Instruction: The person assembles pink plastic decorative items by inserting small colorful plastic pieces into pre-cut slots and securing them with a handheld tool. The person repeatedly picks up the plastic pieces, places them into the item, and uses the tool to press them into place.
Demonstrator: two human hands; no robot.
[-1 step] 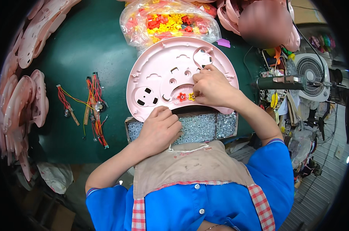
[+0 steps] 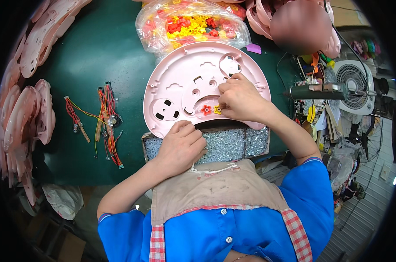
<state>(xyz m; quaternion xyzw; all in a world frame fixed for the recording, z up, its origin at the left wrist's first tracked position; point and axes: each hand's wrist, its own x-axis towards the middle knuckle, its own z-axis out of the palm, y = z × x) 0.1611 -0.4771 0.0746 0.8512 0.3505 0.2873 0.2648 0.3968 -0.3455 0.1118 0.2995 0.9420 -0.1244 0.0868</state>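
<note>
On the green table (image 2: 123, 52), pink semicircular shell (image 2: 169, 72), hollow side up. Left hand (image 2: 180, 146) bent-fingered at its near rim, right hand (image 2: 241, 98) curled beside the seated yellow star gear (image 2: 217, 110); cannot tell whether either grips. Judged step: gear fitting; next move calls for careful alignment.

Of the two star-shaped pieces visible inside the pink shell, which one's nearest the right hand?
The yellow star-shaped piece, right beside the fingers of the right hand. The other, red star-shaped piece sits to its left, farther from that hand.
</note>
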